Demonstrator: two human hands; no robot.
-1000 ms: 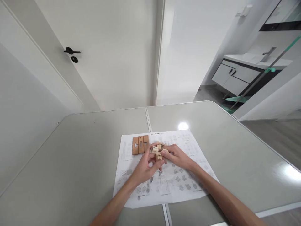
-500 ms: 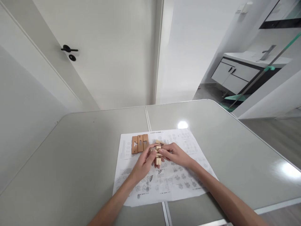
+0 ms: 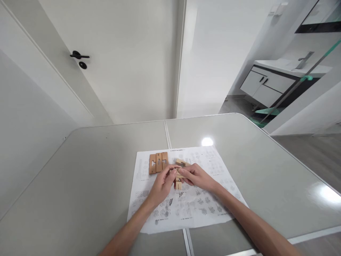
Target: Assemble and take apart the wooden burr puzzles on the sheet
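Note:
Pale wooden puzzle pieces (image 3: 178, 185) are held together between both hands over the printed sheet (image 3: 191, 213). My left hand (image 3: 163, 183) closes on them from the left, thumb on top. From the right, my right hand (image 3: 195, 175) pinches them with its thumb and fingers. The end of one piece points toward me below the fingers; much of the rest is hidden by the hands. Just behind the hands, a loose light notched wooden piece (image 3: 181, 162) lies on the sheet. Left of it are three browner notched wooden pieces (image 3: 158, 163) side by side, with numbers on them.
The sheet lies on a grey-topped table (image 3: 87, 185) with a pale seam across it. Beyond the far edge stands a door (image 3: 128, 64) with a black handle (image 3: 79, 56). At the right back are a sink cabinet (image 3: 266, 83) and a green-and-grey pole (image 3: 289, 89).
The held pieces have turned slightly, and the upright block between the thumbs is now less visible. My right thumb has shifted a little. The loose pieces stay where they were.

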